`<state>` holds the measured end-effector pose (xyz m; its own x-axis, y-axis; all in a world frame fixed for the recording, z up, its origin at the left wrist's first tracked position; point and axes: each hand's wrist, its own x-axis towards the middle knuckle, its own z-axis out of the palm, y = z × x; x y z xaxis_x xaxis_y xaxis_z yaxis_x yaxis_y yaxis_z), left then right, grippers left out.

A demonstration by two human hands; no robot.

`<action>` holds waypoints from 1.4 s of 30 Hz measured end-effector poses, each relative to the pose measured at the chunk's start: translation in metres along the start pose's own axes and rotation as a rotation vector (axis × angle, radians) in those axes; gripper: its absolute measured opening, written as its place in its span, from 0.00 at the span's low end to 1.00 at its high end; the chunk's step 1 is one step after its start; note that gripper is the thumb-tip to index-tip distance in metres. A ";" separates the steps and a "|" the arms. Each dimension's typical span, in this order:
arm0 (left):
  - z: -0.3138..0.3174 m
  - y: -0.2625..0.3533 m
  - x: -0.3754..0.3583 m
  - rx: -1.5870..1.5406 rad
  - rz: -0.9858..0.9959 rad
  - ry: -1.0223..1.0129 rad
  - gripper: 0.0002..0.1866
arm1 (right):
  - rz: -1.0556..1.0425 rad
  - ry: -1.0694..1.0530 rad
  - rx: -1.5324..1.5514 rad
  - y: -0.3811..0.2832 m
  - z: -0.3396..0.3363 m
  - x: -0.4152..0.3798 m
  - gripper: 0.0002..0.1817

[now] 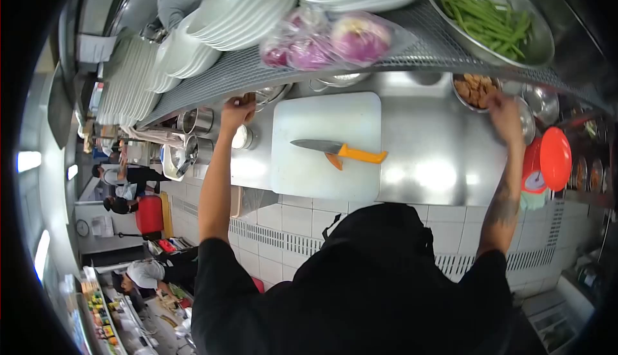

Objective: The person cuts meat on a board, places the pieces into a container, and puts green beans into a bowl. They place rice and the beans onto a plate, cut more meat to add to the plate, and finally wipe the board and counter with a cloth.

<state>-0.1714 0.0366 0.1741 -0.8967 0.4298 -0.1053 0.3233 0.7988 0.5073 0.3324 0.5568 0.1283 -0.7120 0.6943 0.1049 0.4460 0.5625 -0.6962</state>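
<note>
My left hand [239,112] is up at the far left of the counter, fingers closed by a metal bowl [271,95] under the shelf edge; what they pinch is too small to make out. At the far right, my right hand [504,113] has its fingers at the rim of a metal bowl of brown pieces [473,90], partly curled and overlapping the food. Between the hands lies a white cutting board [302,178]. A knife with a yellow-orange handle [362,154] rests across it, blade to the left. Against the knife sits a small orange piece [334,161].
Overhead, a mesh shelf [225,79] carries stacked white plates [241,10], bagged purple onions [360,38] and a bowl of green beans [489,23]. A red scale [534,175] stands at right. Metal pots [195,121] are at left. Several people [145,274] work farther off.
</note>
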 end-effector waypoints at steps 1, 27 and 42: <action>-0.001 0.012 0.024 -0.015 -0.036 -0.132 0.12 | -0.051 -0.048 0.010 -0.014 0.010 -0.014 0.08; 0.096 -0.011 0.172 0.311 0.507 0.105 0.12 | -0.054 -0.218 -0.141 -0.256 -0.014 -0.137 0.10; 0.018 -0.088 -0.094 -0.433 0.311 0.199 0.17 | -0.300 -0.197 -0.631 -0.297 -0.142 0.031 0.20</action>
<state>-0.1102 -0.0665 0.1241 -0.8324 0.4962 0.2467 0.4653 0.3841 0.7975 0.2549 0.4753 0.4393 -0.9110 0.4086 0.0556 0.4013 0.9095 -0.1084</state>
